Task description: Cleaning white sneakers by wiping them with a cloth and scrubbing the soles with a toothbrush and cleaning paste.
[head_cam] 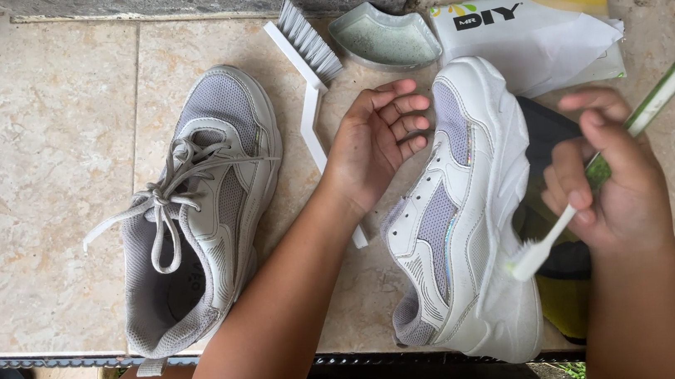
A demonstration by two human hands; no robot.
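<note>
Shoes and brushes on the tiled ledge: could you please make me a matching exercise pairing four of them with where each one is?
Things:
1. grey laced mesh sneaker
2. white lace-less chunky sneaker
3. white long-handled scrub brush
4. green-and-white toothbrush

Places:
A. held in the right hand
B. lying between the two shoes
C. steadied by the left hand
D. lying alone at the left, untouched

Pairs: 1-D, 2-C, 3-B, 4-A

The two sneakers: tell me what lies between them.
In the head view, a white scrub brush lies on the tile between the grey laced sneaker and the white sneaker, crossed by the left hand and forearm.
</note>
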